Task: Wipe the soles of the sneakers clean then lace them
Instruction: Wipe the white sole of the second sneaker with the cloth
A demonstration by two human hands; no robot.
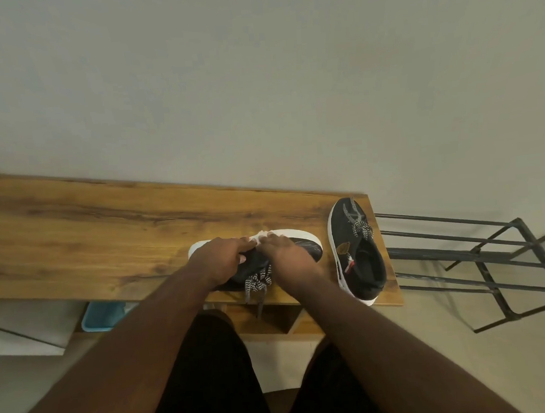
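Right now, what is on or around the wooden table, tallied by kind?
Sneakers: 2 (one under the hands, one at the table's right end)
Hands: 2 (left hand, right hand)
Wooden table: 1
Metal rack: 1
Blue bin: 1
Total: 7
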